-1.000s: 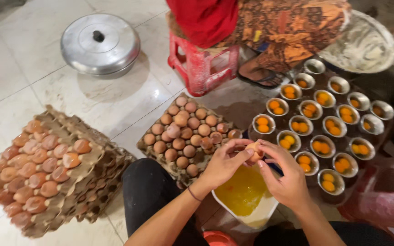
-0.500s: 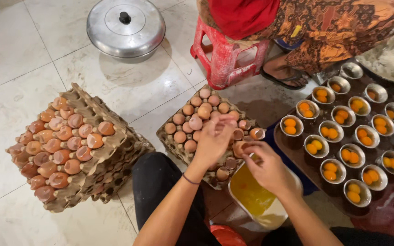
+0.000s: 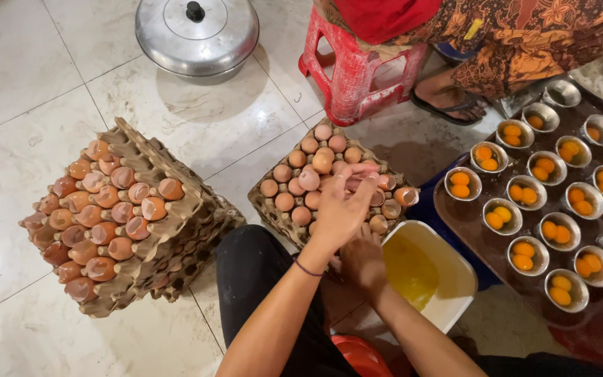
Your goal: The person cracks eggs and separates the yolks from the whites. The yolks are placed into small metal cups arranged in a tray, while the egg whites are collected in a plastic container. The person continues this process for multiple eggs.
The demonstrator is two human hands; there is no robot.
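My left hand lies over the cardboard tray of whole brown eggs, fingers stretched across the eggs at its right side. Its back hides whatever is under the palm. My right hand sits just below it, at the tray's near edge beside the white tub of yellow egg liquid, with its fingers tucked out of sight beneath the left hand. A broken eggshell lies in the tray's right corner.
A stack of trays filled with empty eggshells stands at the left. At the right, a dark tray carries several small metal cups with yolks. At the far side, a person sits on a red plastic stool. A lidded metal pot stands behind on the tiled floor.
Both hands moved from above the white tub to the egg tray. The shell my right hand held half a second ago now lies in the tray's right corner.
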